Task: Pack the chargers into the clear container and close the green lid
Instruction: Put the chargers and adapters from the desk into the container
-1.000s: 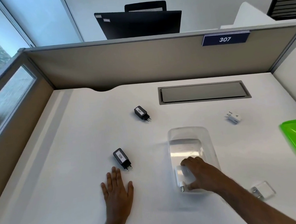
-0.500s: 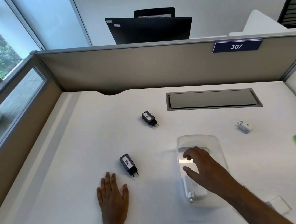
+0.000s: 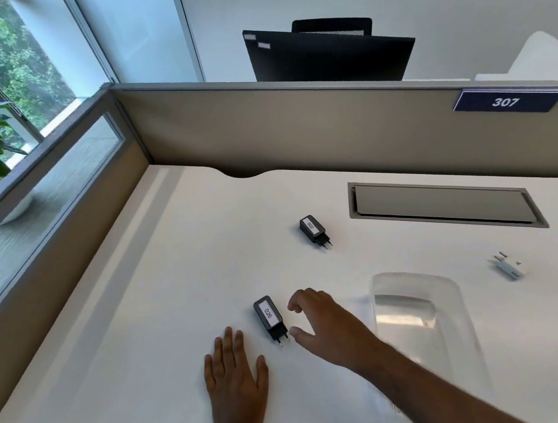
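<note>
On the white desk (image 3: 152, 328), the left hand (image 3: 234, 376) lies flat, palm down, fingers spread lightly and holding nothing, just left of and nearer the person than the black charger labelled 026 (image 3: 270, 317). That charger lies on its side, prongs pointing toward the person. Just right of it hovers the right hand (image 3: 324, 327), thumb and fingers parted in an empty, curved reach; the thumb tip sits close beside the prongs, though contact cannot be told. Farther back from the 026 charger, toward the beige partition (image 3: 296, 130), a second black charger labelled 002 (image 3: 314, 231) lies alone. Right of the 026 charger stands the clear container (image 3: 423, 320), lidless; the forearm crosses its near end, and its contents are too blurred to make out. Well right of the container lies a small white plug adapter (image 3: 508, 265). Behind the container, a grey cable hatch (image 3: 442, 206) is set in the desk.
</note>
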### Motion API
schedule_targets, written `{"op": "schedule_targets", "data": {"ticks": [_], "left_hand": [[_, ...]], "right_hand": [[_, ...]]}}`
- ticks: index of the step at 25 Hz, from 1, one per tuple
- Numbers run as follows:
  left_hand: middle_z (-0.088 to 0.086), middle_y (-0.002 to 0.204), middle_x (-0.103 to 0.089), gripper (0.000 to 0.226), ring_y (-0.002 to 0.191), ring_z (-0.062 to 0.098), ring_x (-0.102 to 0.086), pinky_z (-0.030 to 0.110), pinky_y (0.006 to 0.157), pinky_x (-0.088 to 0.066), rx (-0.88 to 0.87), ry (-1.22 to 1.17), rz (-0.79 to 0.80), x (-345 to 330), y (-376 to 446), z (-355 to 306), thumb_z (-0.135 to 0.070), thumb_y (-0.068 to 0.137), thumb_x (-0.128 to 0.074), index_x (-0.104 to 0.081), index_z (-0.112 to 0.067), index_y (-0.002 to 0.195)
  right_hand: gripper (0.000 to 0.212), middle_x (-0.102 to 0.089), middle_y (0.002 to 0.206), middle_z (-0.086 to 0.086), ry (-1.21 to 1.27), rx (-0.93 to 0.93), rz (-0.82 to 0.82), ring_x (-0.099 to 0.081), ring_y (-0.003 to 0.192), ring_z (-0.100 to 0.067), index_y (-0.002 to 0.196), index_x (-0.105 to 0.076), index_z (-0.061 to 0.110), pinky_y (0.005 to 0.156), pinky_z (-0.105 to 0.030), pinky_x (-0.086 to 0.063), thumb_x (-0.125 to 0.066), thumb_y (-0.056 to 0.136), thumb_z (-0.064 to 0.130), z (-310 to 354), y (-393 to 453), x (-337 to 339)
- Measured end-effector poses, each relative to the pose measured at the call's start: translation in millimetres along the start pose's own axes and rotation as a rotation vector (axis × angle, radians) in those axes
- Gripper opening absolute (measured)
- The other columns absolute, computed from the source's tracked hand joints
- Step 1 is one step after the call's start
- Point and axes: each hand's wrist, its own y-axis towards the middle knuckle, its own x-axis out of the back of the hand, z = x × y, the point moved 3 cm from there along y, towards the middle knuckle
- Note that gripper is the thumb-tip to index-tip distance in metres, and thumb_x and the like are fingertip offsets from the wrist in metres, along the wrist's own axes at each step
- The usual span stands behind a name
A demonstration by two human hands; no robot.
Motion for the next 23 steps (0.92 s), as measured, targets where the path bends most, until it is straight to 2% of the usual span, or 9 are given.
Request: {"op": "schedule_targets", "data": {"ticks": [4, 11, 19, 23], "left_hand": [[0.007, 0.162, -0.040, 0.068, 0.148, 0.030, -0.041, 0.049, 0.122, -0.022, 0.008, -0.001, 0.005, -1.2, 0.8, 1.9, -0.053, 0.096, -0.036, -0.047, -0.014, 0.151], [0.008, 0.161, -0.042, 0.067, 0.147, 0.030, -0.043, 0.050, 0.121, -0.024, 0.000, 0.019, 0.009, -1.0, 1.1, 2.6, -0.048, 0.093, -0.045, -0.049, -0.014, 0.150], [0.006, 0.163, -0.039, 0.068, 0.150, 0.028, -0.039, 0.048, 0.123, -0.020, 0.014, 0.009, 0.055, -2.1, 0.8, 3.6, -0.050, 0.093, -0.047, -0.046, -0.016, 0.152], [0.006, 0.163, -0.040, 0.067, 0.149, 0.028, -0.039, 0.045, 0.125, -0.014, 0.021, -0.011, 0.068, 0.7, 2.0, 2.1, -0.050, 0.094, -0.043, -0.047, -0.015, 0.151]], "right_hand": [[0.039, -0.053, 0.119, 0.006, -0.040, -0.074, 0.068, -0.050, 0.111, -0.019, 0.119, -0.043, 0.025, 0.086, -0.038, -0.051, -0.059, 0.089, 0.042, 10.7, 35.4, -30.8], [0.061, -0.049, 0.129, -0.005, -0.187, -0.171, 0.152, -0.051, 0.118, -0.027, 0.134, -0.035, 0.018, 0.090, -0.039, -0.048, -0.065, 0.089, 0.045, 18.0, 69.5, -65.9], [0.046, -0.052, 0.125, -0.005, -0.258, -0.156, 0.135, -0.054, 0.110, -0.025, 0.133, -0.037, 0.016, 0.079, -0.035, -0.052, -0.054, 0.094, 0.034, 13.9, 71.7, -76.5], [0.044, -0.052, 0.124, -0.003, -0.209, -0.161, 0.116, -0.053, 0.110, -0.021, 0.132, -0.037, 0.018, 0.078, -0.032, -0.052, -0.053, 0.094, 0.033, 8.9, 66.5, -67.2]]}}
